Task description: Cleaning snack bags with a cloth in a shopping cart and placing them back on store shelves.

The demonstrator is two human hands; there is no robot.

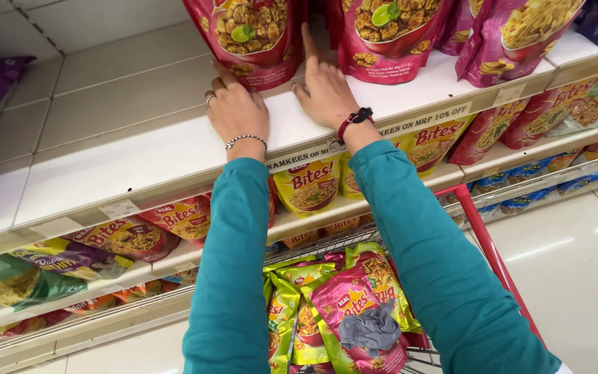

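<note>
Both hands rest on the white shelf (140, 166) — the left hand (238, 111) lies flat with its fingertips against the base of a red snack pouch (250, 38), gripping nothing. The right hand (323, 86) is loose and empty too, its forefinger pointing up between that pouch and the next red pouch (389, 34) — below, a red cart (482, 242) holds green and pink packets (340, 312)

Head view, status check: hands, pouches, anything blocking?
Left hand touching red snack pouch, grip hidden. Right hand flat on white shelf, finger between pouches. Cart below, full.
</note>
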